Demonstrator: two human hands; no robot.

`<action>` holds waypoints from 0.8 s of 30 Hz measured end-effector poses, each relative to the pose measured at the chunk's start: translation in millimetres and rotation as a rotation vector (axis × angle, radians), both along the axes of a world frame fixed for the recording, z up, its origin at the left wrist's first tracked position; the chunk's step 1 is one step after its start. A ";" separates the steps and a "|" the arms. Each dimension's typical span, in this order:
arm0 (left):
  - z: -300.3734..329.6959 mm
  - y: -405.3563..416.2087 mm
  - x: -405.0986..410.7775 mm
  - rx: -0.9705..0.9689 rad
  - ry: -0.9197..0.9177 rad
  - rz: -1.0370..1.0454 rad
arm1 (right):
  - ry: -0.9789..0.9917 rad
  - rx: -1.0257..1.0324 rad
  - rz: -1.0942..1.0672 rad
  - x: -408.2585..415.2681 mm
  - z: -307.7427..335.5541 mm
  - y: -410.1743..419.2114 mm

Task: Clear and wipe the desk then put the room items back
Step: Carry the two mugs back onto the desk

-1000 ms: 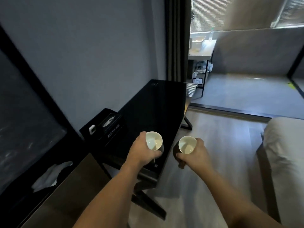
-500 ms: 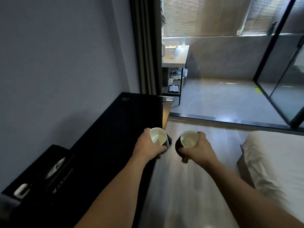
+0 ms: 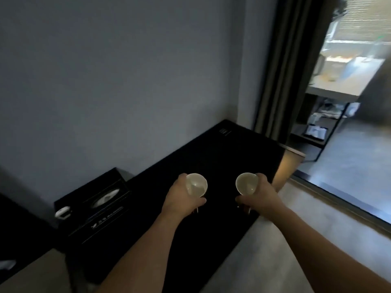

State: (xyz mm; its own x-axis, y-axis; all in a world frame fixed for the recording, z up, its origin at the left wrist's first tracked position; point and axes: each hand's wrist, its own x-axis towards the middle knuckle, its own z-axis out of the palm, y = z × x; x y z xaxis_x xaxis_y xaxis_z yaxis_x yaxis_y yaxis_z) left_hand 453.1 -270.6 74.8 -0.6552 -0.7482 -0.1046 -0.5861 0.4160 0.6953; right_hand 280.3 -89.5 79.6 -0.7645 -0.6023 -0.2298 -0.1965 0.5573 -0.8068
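Holding one cup in each hand, I have both over the black tabletop (image 3: 232, 157), near its front edge. My left hand (image 3: 179, 199) curls round the left cup (image 3: 196, 185); my right hand (image 3: 259, 197) curls round the right cup (image 3: 246, 183). Both mouths tip up toward me, and the tabletop lies straight beneath them, so setting them down looks like a plain drop, neither hand nearer. Count: two cups, two hands. Further left, against the wall, sits one black tissue box (image 3: 93, 206).

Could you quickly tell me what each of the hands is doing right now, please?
Left hand: closed around a white-lined cup.
Right hand: closed around a second white-lined cup.
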 end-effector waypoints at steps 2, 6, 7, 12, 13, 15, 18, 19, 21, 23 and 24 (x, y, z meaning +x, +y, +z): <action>-11.2 -25.5 10.3 -0.016 -0.035 0.095 | -0.021 0.028 0.122 -6.1 -9.3 -48.3; -41.7 -88.8 21.1 0.051 -0.035 0.334 | -0.036 0.061 0.353 -10.9 -33.1 -145.3; -50.2 -106.2 21.1 0.056 -0.029 0.374 | -0.033 0.078 0.404 -12.0 -40.0 -169.5; -86.6 -183.9 2.6 0.114 0.049 0.593 | -0.022 0.139 0.572 -24.2 -72.3 -274.8; -94.0 -195.2 -1.7 0.118 0.045 0.612 | -0.021 0.149 0.602 -27.1 -79.1 -292.3; -109.4 -214.2 -7.2 0.133 0.025 0.648 | -0.028 0.170 0.641 -29.1 -94.3 -323.7; -126.8 -236.5 -11.8 0.165 0.005 0.697 | -0.050 0.198 0.661 -25.0 -116.2 -361.3; -130.7 -242.4 -13.0 0.172 -0.001 0.710 | -0.053 0.209 0.680 -22.8 -122.7 -371.4; -140.1 -254.2 -15.2 0.182 0.003 0.733 | -0.060 0.223 0.723 -19.7 -134.9 -391.6; -149.4 -264.4 -16.6 0.180 0.009 0.749 | -0.058 0.235 0.756 -18.8 -145.7 -411.5; -154.1 -268.9 -17.4 0.174 0.002 0.751 | -0.050 0.240 0.766 -19.2 -151.1 -421.0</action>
